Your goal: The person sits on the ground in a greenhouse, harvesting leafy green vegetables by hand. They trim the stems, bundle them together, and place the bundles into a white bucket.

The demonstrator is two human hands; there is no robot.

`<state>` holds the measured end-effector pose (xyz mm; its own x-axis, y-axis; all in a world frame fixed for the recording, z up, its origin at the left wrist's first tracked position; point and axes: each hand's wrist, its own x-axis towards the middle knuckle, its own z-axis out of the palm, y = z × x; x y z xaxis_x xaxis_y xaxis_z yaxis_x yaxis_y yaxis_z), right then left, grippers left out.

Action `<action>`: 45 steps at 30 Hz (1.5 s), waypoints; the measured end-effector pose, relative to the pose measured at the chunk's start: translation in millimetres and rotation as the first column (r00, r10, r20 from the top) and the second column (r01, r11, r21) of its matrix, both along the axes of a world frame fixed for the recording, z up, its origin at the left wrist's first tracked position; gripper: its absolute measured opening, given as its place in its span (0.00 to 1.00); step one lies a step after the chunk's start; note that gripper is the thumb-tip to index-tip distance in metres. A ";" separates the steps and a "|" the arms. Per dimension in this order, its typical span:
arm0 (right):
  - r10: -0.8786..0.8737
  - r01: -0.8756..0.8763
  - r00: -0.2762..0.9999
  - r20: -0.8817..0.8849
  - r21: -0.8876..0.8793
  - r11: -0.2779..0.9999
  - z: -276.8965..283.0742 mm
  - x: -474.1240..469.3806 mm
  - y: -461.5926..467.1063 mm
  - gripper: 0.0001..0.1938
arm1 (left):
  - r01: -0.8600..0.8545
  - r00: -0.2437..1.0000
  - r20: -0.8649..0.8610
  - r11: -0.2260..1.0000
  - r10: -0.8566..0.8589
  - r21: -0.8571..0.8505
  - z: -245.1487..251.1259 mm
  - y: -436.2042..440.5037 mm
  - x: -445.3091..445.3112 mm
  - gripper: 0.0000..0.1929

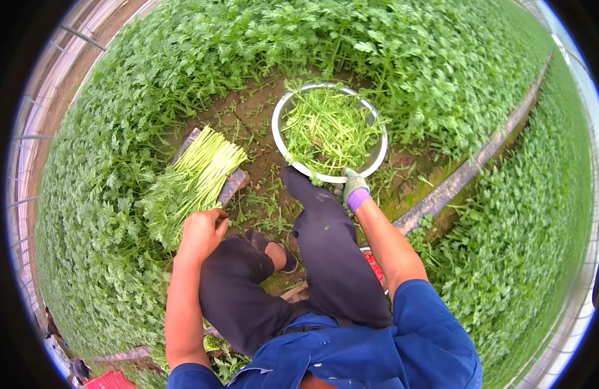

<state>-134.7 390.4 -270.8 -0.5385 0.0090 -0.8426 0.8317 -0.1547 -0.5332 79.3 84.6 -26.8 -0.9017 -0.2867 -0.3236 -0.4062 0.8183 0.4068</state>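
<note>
My left hand, bare and with its fingers curled, is at the near edge of a pile of cut leafy greens. Whether it pinches a stem is hidden. The pale stems lie side by side with their cut ends pointing away to the right, across a dark flat slab on the soil. A round metal basin stands in front of me, holding loose trimmed leaves and stems. My right hand, in a light green glove with a purple cuff, grips the basin's near rim.
Dense lobed-leaf greens surround a trodden patch of soil. A pale raised strip runs along the right. Beside my right leg, a container with red contents is partly hidden. Lower left is a red object.
</note>
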 end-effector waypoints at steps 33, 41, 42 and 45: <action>0.713 -0.901 0.034 0.701 0.330 -0.282 63.2 32.6 258.2 0.16 | -0.112 0.977 0.193 0.985 0.086 0.127 -29.2 -36.2 31.6 0.09; 0.659 -0.606 0.502 0.560 0.771 -0.194 65.9 -82.4 342.9 0.17 | -0.139 0.968 0.227 0.981 0.106 0.135 -30.8 -41.7 34.4 0.09; 0.632 -0.576 0.506 0.587 0.775 -0.259 59.7 -88.6 349.4 0.19 | -0.134 0.968 0.228 0.982 0.101 0.132 -29.6 -40.9 33.8 0.10; 0.597 -0.529 0.483 0.640 0.757 -0.384 49.9 -100.7 352.3 0.20 | -0.108 0.966 0.246 0.989 0.081 0.099 -25.8 -37.3 32.4 0.12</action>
<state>-235.4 742.7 -220.8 -0.8525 0.2683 -0.4486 0.1114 0.9317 0.3457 111.8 47.3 -52.6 -0.7641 -0.3167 -0.5620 -0.5761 0.7268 0.3739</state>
